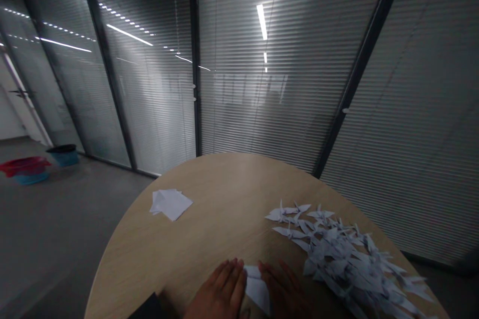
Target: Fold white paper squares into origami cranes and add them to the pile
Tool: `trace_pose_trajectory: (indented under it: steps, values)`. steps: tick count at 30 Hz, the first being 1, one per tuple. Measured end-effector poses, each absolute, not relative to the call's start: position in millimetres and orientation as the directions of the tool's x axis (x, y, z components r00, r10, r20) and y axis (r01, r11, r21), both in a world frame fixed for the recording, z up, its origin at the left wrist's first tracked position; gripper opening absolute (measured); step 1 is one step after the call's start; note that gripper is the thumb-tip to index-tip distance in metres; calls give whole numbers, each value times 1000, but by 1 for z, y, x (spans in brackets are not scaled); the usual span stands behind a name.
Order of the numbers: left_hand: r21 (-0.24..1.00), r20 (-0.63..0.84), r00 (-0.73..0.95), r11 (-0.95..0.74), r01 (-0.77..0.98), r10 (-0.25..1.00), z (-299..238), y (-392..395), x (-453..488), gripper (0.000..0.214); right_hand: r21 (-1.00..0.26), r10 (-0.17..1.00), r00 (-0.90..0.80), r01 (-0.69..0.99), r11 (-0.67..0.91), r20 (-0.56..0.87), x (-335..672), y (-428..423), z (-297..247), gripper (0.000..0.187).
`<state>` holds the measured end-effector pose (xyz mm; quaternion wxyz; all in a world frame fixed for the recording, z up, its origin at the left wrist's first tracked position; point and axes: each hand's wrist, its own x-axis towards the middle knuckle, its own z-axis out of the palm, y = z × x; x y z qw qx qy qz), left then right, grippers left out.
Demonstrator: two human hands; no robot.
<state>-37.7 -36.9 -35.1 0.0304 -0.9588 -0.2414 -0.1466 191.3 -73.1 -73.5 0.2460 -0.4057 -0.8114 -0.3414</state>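
At the bottom edge, my left hand [220,291] lies flat on the round wooden table [209,194], fingers stretched out and pressing the left side of a white sheet of paper [257,289]. My right hand [286,291] lies flat on the sheet's right side, fingers out. The paper shows between the two hands, partly folded. A heap of several folded white paper cranes [337,254] spreads over the table just right of my right hand. A small stack of white paper sheets [170,203] lies farther off at the table's left.
Glass walls with shut blinds [262,84] stand behind the table. On the grey floor at far left sit a red-lined bin [24,169] and a dark blue bin [63,154]. The table's curved edge runs down the left.
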Motion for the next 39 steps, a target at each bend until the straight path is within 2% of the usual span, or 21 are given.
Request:
trace_pose_trajectory:
  steps: [4, 8, 12, 15, 21, 25, 29, 33, 39]
  values:
    - [71, 331, 803, -862, 502, 495, -39, -36, -36, 48, 352, 523, -544, 834, 426, 656, 191, -75, -69, 48]
    - [121, 290, 790, -840, 529, 540, -38, -37, -40, 58, 337, 590, -525, 850, 405, 613, 194, -77, -75, 50]
    - [273, 230, 755, -786, 555, 613, -23, -37, -48, 60, 258, 658, -465, 883, 391, 593, 201, -77, -91, 57]
    - [359, 262, 732, -767, 531, 629, -17, -35, -51, 61, 219, 691, -415, 908, 358, 592, 205, -79, -99, 55]
    - [457, 265, 653, -689, 563, 709, -27, -25, -42, 43, 111, 748, -328, 939, 326, 578, 205, -84, -94, 54]
    - [440, 234, 632, -660, 609, 739, -29, -19, -33, 35, 38, 721, -283, 941, 336, 632, 201, -83, -86, 49]
    - [369, 169, 667, -674, 640, 726, -21, -19, -26, 40, -22, 747, -237, 947, 319, 621, 194, -83, -78, 50]
    - [378, 151, 677, -675, 633, 720, -18, -21, -20, 43, -28, 746, -252, 940, 340, 617, 193, -82, -82, 51]
    - [433, 144, 683, -666, 608, 716, -25, -16, -16, 43, -187, 796, -188, 917, 351, 576, 196, -72, -113, 57]
